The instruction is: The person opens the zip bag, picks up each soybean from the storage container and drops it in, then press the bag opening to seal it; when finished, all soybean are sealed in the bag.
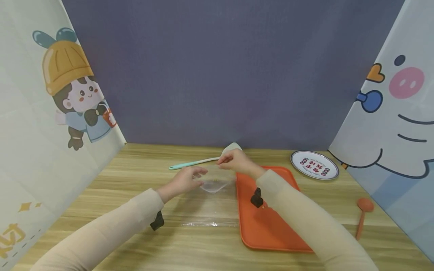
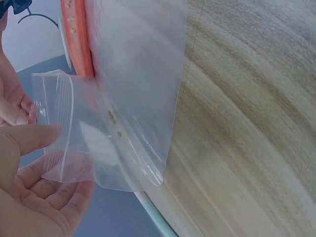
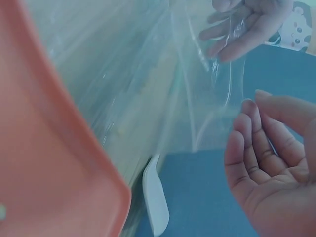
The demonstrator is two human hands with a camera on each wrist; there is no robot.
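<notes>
A small clear zip bag (image 2: 81,113) hangs between my two hands above the table. My left hand (image 1: 184,182) holds one side of its mouth, the thumb in front and the fingers behind. My right hand (image 1: 234,161) pinches the other end of the mouth between thumb and fingertips; the exact contact is hard to see. A few small beige bits (image 2: 112,117) show in or through the bag. Below lies a larger clear plastic bag (image 1: 213,207), flat on the table beside the orange tray (image 1: 268,233).
Behind my hands lies a spatula with a turquoise handle (image 1: 186,165) and a pale head (image 1: 232,147). A white oval plate (image 1: 314,165) with red lettering stands at the back right. An orange spoon (image 1: 365,206) lies near the right wall. More beige bits (image 2: 70,19) are on the tray.
</notes>
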